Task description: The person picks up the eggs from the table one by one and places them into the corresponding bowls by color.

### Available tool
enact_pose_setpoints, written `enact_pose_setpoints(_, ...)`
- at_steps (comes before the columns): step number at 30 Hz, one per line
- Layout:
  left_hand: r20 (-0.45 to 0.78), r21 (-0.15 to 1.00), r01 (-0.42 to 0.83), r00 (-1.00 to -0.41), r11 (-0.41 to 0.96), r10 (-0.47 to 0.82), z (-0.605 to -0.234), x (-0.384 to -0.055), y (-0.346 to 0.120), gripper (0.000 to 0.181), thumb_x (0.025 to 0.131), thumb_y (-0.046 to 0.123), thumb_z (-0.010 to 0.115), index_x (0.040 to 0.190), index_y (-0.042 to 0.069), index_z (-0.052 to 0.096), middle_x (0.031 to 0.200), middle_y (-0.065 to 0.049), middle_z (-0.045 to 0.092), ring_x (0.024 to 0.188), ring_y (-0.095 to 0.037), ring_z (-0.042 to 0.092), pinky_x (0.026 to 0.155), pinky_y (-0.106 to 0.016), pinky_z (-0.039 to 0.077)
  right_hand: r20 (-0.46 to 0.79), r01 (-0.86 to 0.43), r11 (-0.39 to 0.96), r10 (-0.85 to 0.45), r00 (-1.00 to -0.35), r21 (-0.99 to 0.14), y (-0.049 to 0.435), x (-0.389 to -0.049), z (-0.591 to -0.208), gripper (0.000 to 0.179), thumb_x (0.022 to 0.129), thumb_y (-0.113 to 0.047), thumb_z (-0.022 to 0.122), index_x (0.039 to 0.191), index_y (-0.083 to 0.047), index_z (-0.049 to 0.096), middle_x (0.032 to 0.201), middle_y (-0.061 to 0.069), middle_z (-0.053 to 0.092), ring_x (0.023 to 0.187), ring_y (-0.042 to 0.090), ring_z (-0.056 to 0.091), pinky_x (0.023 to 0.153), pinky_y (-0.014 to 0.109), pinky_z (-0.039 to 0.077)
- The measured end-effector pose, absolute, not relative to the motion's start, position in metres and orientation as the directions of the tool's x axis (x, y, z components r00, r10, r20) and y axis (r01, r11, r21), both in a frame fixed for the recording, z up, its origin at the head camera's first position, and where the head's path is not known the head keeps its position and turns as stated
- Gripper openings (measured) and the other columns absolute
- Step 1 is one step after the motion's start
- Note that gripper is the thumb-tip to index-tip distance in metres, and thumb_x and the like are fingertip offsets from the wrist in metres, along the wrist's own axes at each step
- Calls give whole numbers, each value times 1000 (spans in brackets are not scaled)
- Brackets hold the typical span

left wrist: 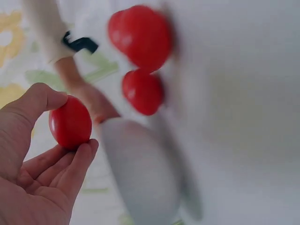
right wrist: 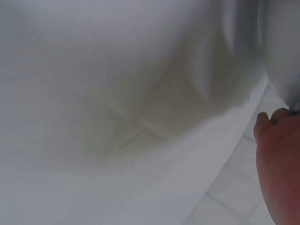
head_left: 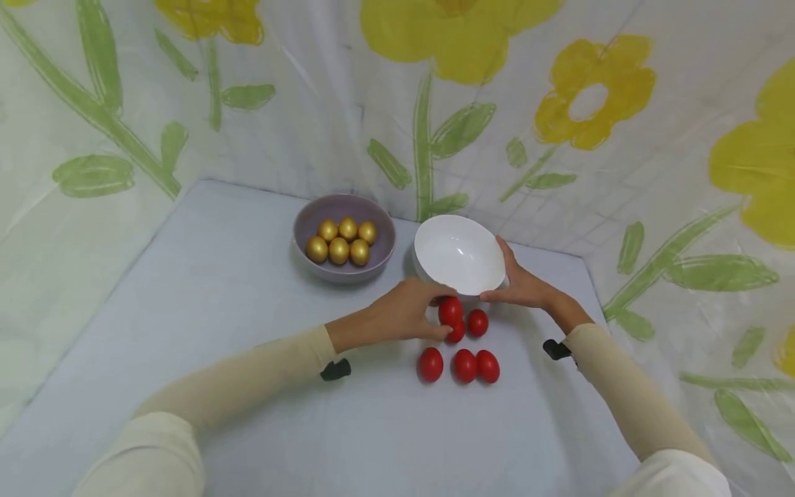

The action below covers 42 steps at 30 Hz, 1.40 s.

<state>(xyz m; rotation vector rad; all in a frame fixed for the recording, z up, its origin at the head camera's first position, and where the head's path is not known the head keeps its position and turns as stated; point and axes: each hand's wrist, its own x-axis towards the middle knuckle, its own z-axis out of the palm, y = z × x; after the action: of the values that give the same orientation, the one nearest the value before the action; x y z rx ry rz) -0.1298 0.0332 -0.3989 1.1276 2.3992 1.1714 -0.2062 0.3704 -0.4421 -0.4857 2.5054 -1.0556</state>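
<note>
A glossy red egg is pinched between the thumb and fingers of my left hand, just in front of the white bowl. The left wrist view shows this egg held at the fingertips. My right hand grips the white bowl by its right side, thumb at the front of the rim; the bowl tilts towards me. In the right wrist view only part of the right hand shows beside the bowl's outer wall. Near the left hand, more red eggs lie on the table, one partly hidden behind the held egg.
A mauve bowl with several golden eggs stands left of the white bowl. Nearer to me lies a row of red eggs. A flowered curtain hangs behind the pale table.
</note>
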Motion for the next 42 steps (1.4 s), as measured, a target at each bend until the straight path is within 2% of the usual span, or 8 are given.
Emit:
enact_pose_setpoints(5, 230, 722, 590, -697, 361, 680, -368, -161, 38, 57, 87, 26, 87, 138, 9, 68, 129, 0, 72, 111, -12, 68, 95, -22, 55, -200, -174, 640, -468, -861, -748, 369, -208, -441, 137, 81, -31, 92, 168, -26, -13, 174, 6, 9, 154, 35, 24, 119, 69, 31)
enact_pose_setpoints(8, 243, 674, 616, -706, 409, 665, -360, -187, 45, 58, 87, 25, 86, 139, 6, 67, 128, -4, 72, 110, -16, 67, 95, -23, 54, -221, -160, 656, -459, -861, -738, 371, -209, -440, 138, 81, -31, 92, 168, -25, -14, 174, 7, 7, 156, 36, 19, 119, 70, 29)
enact_pose_setpoints(14, 119, 567, 606, -730, 557, 673, -369, -233, 61, 55, 87, 20, 84, 135, 0, 68, 124, -12, 70, 110, -23, 65, 92, -30, 56, -275, -113, 696, -420, -865, -709, 371, -208, -440, 138, 82, -40, 91, 167, -29, -16, 175, 5, 3, 156, 35, 20, 120, 69, 29)
enact_pose_setpoints(18, 4, 492, 582, -745, 647, 667, -386, -253, 73, 51, 88, 19, 83, 133, 0, 68, 125, -12, 68, 112, -24, 64, 94, -32, 58, -306, -87, 712, -404, -862, -696, 369, -205, -444, 138, 81, -46, 90, 167, -31, -18, 175, 6, 3, 156, 36, 20, 120, 67, 30)
enact_pose_setpoints(25, -147, 283, 578, -762, 765, 630, -408, -263, 91, 45, 89, 17, 86, 126, 4, 66, 122, -8, 66, 110, -22, 63, 97, -33, 56, -321, -90, 722, -412, -853, -686, 364, -200, -451, 139, 82, -51, 88, 166, -33, -20, 176, 9, 2, 157, 38, 20, 120, 66, 31)
enact_pose_setpoints(30, -174, 149, 624, -747, 767, 642, -416, -262, 98, 43, 91, 17, 84, 129, 7, 65, 126, -8, 65, 114, -22, 62, 102, -34, 54, -319, -99, 722, -418, -850, -684, 363, -200, -448, 139, 82, -50, 89, 166, -32, -20, 176, 10, 3, 156, 39, 21, 119, 66, 32)
enact_pose_setpoints(42, -151, 64, 661, -734, 747, 662, -410, -265, 116, 37, 95, 16, 79, 129, 9, 67, 126, -8, 66, 116, -22, 63, 102, -34, 54, -320, -81, 741, -383, -867, -667, 372, -202, -433, 139, 82, -48, 89, 165, -35, -22, 175, 12, 1, 157, 41, 19, 121, 68, 28)
